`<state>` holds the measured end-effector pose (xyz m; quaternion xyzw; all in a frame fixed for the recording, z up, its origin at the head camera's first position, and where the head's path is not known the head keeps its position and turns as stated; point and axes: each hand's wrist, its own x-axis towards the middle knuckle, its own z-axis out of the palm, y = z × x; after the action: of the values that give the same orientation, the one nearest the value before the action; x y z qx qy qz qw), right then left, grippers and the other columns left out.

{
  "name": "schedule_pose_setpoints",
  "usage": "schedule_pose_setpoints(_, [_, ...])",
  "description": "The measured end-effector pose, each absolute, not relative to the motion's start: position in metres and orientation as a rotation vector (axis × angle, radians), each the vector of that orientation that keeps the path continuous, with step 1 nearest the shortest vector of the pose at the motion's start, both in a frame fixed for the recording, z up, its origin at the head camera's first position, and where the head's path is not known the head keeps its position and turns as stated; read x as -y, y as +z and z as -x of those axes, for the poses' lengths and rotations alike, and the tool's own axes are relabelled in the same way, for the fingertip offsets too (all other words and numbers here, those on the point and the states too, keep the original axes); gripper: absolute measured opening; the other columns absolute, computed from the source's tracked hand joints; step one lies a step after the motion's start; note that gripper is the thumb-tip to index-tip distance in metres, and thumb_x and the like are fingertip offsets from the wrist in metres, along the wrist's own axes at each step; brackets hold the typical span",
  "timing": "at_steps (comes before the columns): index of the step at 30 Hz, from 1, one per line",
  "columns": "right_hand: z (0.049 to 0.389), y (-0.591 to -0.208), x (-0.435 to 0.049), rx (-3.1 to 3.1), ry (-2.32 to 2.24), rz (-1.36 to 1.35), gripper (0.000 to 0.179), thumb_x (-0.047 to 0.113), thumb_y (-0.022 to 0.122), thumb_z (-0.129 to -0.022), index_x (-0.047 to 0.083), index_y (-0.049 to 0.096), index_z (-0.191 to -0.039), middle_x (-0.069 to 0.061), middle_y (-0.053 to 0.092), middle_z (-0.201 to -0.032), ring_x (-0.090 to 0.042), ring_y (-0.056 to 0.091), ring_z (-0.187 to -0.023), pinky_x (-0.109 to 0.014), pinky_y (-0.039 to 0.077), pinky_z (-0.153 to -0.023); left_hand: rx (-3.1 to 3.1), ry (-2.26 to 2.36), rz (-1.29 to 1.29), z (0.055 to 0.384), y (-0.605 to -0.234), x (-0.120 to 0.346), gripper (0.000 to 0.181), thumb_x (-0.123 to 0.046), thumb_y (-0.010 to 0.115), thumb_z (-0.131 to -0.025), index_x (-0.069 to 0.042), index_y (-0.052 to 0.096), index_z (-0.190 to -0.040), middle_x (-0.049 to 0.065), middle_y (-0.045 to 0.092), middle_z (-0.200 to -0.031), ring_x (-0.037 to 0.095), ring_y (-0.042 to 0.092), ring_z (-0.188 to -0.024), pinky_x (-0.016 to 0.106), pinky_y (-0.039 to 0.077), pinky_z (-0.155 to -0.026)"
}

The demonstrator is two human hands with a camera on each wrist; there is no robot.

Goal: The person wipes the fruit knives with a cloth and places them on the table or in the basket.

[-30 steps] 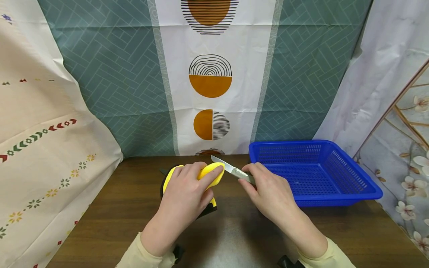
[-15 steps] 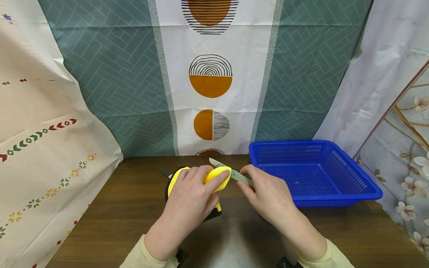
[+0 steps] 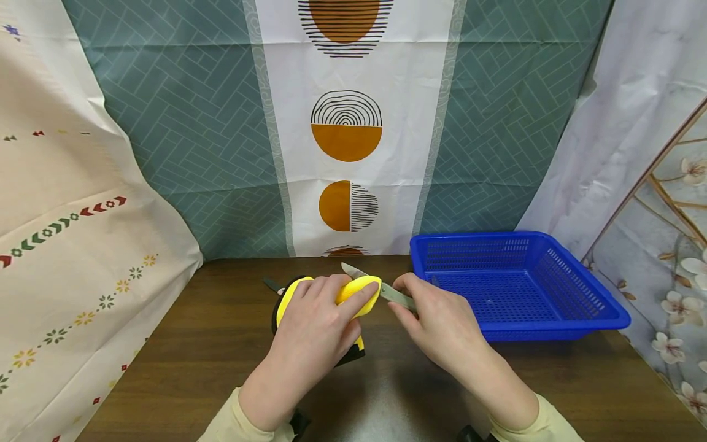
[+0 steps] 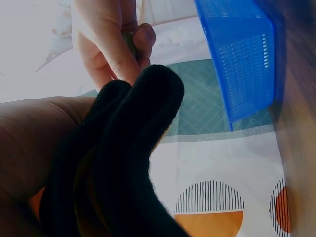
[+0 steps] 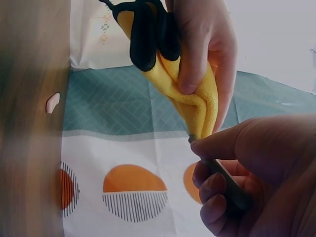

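Observation:
My left hand (image 3: 312, 322) grips a folded yellow cloth (image 3: 358, 294) with black edging, its fingers bent over the top. A folding knife, its grey-green handle (image 3: 399, 298) pinched between the thumb and fingers of my right hand (image 3: 447, 319), points up and to the left. The silver blade (image 3: 352, 270) shows only toward its tip, past the cloth, which covers the part near the handle. In the right wrist view the bunched cloth (image 5: 202, 106) meets the front end of the handle (image 5: 227, 182). Black-edged folds (image 4: 133, 148) fill the left wrist view.
A blue perforated basket (image 3: 596, 322) stands on the brown wooden table (image 3: 182, 344) at the right, close to my right hand. Behind the cloth, at its left, lies a small dark greenish object (image 3: 272, 285), partly hidden. A patterned curtain (image 3: 221, 153) hangs at the table's back.
The cloth and my left hand have moved right, along the blade toward the handle, uncovering more of the small dark object. The knife has shifted slightly left. Both hands keep their hold.

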<state>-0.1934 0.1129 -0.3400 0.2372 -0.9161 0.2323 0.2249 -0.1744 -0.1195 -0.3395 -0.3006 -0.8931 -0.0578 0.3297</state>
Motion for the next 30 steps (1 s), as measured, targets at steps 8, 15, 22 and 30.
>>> schedule_pose_setpoints(8, [0.193, -0.340, -0.113, 2.508, 0.634, -0.680, 0.023, 0.019, 0.086, -0.097, 0.017, 0.071, -0.113, 0.009, 0.065, -0.083, -0.009, 0.052, -0.065, -0.031, 0.045, -0.055, 2.337, -0.135, 0.779, 0.176, -0.340, 0.121, 0.062, -0.018, 0.086, -0.084, -0.029, 0.072, -0.143, 0.011, 0.070, -0.121, 0.032, 0.068, -0.098, 0.047, 0.054, -0.085])
schedule_pose_setpoints(15, [0.194, -0.340, -0.113, 2.504, 0.638, -0.696, 0.022, 0.019, 0.086, -0.097, 0.017, 0.070, -0.113, 0.010, 0.062, -0.082, -0.009, 0.051, -0.065, -0.030, 0.044, -0.054, 2.312, -0.137, 0.769, 0.179, -0.340, 0.125, 0.060, -0.017, 0.086, -0.084, -0.029, 0.072, -0.142, 0.011, 0.069, -0.119, 0.033, 0.069, -0.097, 0.048, 0.055, -0.086])
schedule_pose_setpoints(22, [0.194, -0.340, -0.114, 2.493, 0.638, -0.700, 0.022, 0.019, 0.086, -0.098, 0.018, 0.070, -0.113, 0.011, 0.061, -0.081, -0.009, 0.051, -0.065, -0.031, 0.044, -0.055, 2.318, -0.129, 0.745, 0.181, -0.339, 0.130, 0.060, -0.017, 0.086, -0.085, -0.028, 0.073, -0.142, 0.012, 0.068, -0.117, 0.033, 0.068, -0.096, 0.048, 0.054, -0.083])
schedule_pose_setpoints(30, [0.194, -0.340, -0.114, 2.472, 0.634, -0.711, 0.021, 0.019, 0.085, -0.098, 0.018, 0.070, -0.113, 0.011, 0.060, -0.081, -0.008, 0.050, -0.064, -0.030, 0.044, -0.055, 2.298, -0.137, 0.724, 0.185, -0.339, 0.136, 0.055, -0.014, 0.082, -0.086, -0.026, 0.073, -0.140, 0.012, 0.067, -0.114, 0.034, 0.067, -0.093, 0.050, 0.053, -0.082])
